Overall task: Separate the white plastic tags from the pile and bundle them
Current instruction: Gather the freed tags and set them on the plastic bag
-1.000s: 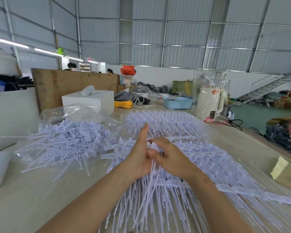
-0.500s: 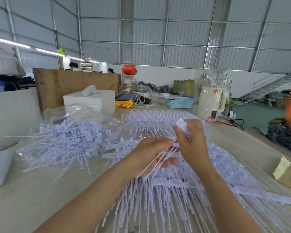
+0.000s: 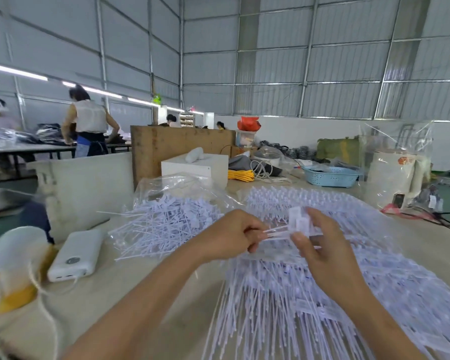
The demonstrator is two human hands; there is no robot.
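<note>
Head-worn wide-angle view, facing forward and down, close

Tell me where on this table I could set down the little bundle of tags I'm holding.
Bare table shows in front of the power bank, between the twine spool and the big pile of tags. The loose tags on the plastic bag crowd the middle; the pile fills the right, under both hands.

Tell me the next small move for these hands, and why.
Probably draw the few tags clear of the pile: the right hand pinches their flat heads, the left hand grips their thin stems, and they are held just above it.
</note>
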